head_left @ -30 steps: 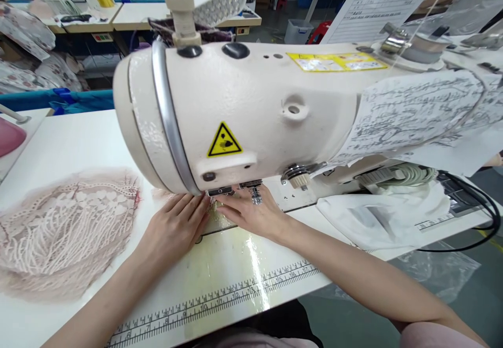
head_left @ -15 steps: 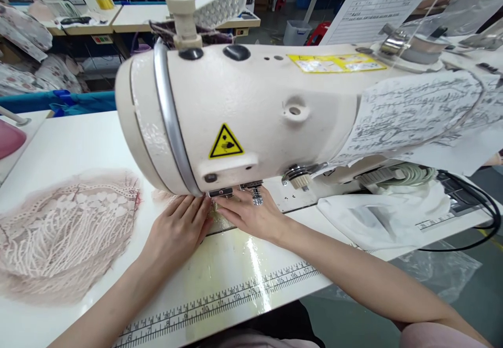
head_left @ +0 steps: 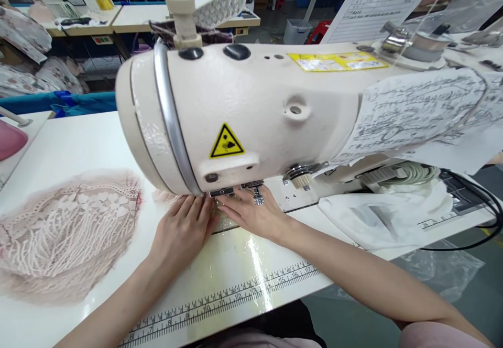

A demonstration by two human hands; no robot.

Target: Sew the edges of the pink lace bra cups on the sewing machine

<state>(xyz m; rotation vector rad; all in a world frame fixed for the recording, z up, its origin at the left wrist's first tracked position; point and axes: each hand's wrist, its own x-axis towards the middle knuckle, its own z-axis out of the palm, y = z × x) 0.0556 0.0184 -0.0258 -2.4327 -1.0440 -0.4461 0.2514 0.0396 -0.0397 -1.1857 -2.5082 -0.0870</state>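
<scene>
My left hand lies palm down on the sewing machine's bed, its fingers stretched forward and close together, the tips under the machine head. A scrap of pale pink fabric shows just beyond its fingers. From the right, my right hand reaches under the head with fingers extended and thumb pointing toward my left hand. The machine's head hides the needle area and the right fingertips. At the left on the table lies a pale pink lace piece with white fringe, apart from both hands.
White cloth rests to the right of the machine bed, near black cables. A ruler strip runs along the table's front. Handwritten paper covers the machine arm. A pink object stands at the left edge.
My left hand has shifted slightly to the right and its thumb has moved closer to my right hand. The right hand is nearly unmoved.
</scene>
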